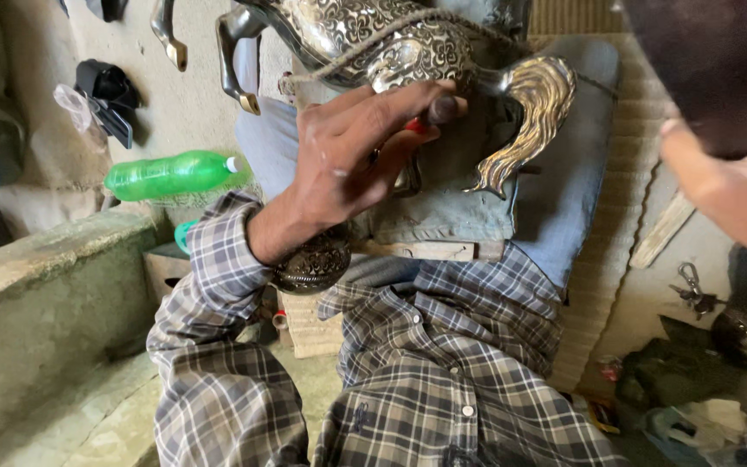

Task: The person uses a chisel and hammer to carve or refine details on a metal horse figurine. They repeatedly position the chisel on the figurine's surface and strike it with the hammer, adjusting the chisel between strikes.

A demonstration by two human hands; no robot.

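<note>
The left hand (352,160) was closed around a small tool with a red handle (417,126), thumb stretched along it, the tip pressed to the rear flank of an engraved silver-coloured metal horse figure (391,43) that lay across the person's lap on a folded grey cloth pad (456,203). A cord ran over the horse's body, and its golden swept tail (529,112) hung just right of the hand. The right hand (728,182) hovered right of the horse, blurred and partly cut off; whether it held anything could not be told. Below the horse, under the left wrist, sat a dark engraved metal ball (313,264). Well left of the horse a green plastic bottle (175,173) lay on a stone ledge.
</note>
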